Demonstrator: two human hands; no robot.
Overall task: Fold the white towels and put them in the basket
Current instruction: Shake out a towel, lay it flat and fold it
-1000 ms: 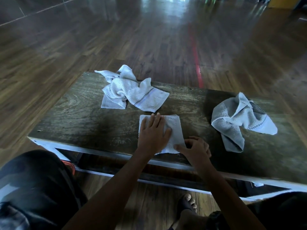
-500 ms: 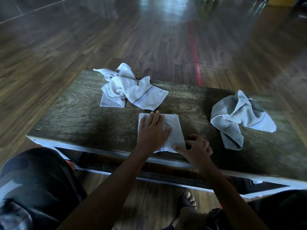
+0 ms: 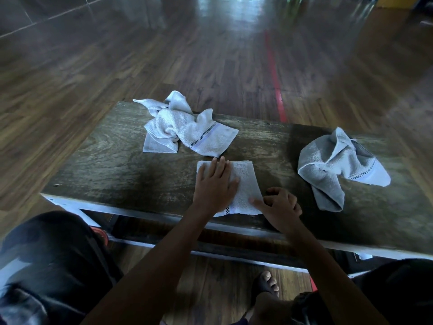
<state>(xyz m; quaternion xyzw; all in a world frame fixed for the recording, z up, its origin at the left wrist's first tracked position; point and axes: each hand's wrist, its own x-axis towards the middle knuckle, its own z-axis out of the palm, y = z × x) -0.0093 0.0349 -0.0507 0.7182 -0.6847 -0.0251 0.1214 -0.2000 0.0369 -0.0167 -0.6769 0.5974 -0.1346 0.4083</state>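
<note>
A folded white towel (image 3: 246, 184) lies flat near the front edge of the wooden table (image 3: 121, 165). My left hand (image 3: 214, 186) presses flat on its left half with straight fingers. My right hand (image 3: 280, 205) sits at the towel's near right corner, thumb on the cloth and fingers curled, seemingly pinching the edge. A crumpled white towel (image 3: 187, 131) lies at the back left of the table. Another crumpled towel (image 3: 337, 165) lies on the right. No basket is in view.
The table is low, with a pale metal frame (image 3: 145, 211) under its front edge. Dark wooden floor with a red line (image 3: 274, 73) stretches beyond. My knees (image 3: 54, 249) and a bare foot (image 3: 267, 285) are below the table's front.
The hands have hardly moved on the folded towel. My right hand's fingers shifted slightly at the near right corner. The view tilted a little.
</note>
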